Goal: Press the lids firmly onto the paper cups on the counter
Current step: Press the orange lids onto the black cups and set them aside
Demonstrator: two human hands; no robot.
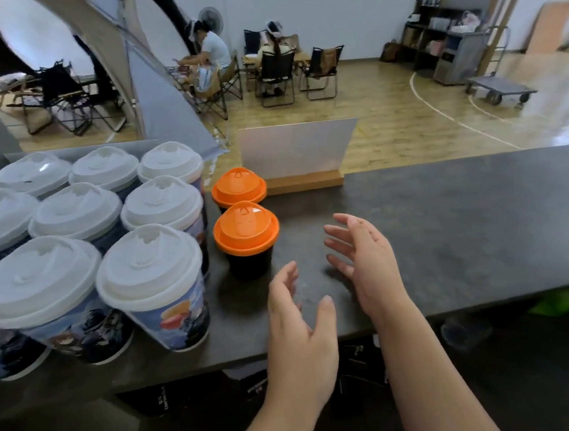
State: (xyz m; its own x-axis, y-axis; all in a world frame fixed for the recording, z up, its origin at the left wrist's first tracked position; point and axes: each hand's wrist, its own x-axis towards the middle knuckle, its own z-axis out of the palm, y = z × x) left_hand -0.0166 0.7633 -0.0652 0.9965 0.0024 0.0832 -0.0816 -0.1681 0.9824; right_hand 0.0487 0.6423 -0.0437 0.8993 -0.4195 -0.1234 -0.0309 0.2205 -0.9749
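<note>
White-lidded cups: a packed cluster of tall printed paper cups at the far left of the counter, each with a white lid on top, well to the left of both hands.
Near orange-lidded cup: a short dark cup with an orange lid, standing just beyond and left of the left fingertips, not touched.
Far orange-lidded cup: a second dark cup with an orange lid, right behind the first, farther from the fingers.
Left hand: above the counter's near edge, palm facing right, fingers spread loosely and curved, thumb out to the right, empty.
Sign holder: a pale upright panel in a wooden base, well beyond both hands' fingertips.
Right hand: over the counter, fingers splayed and pointing left toward the near orange-lidded cup, holding nothing, apart from it.
Counter: dark stone-like top, bare to the right of the right hand.
</note>
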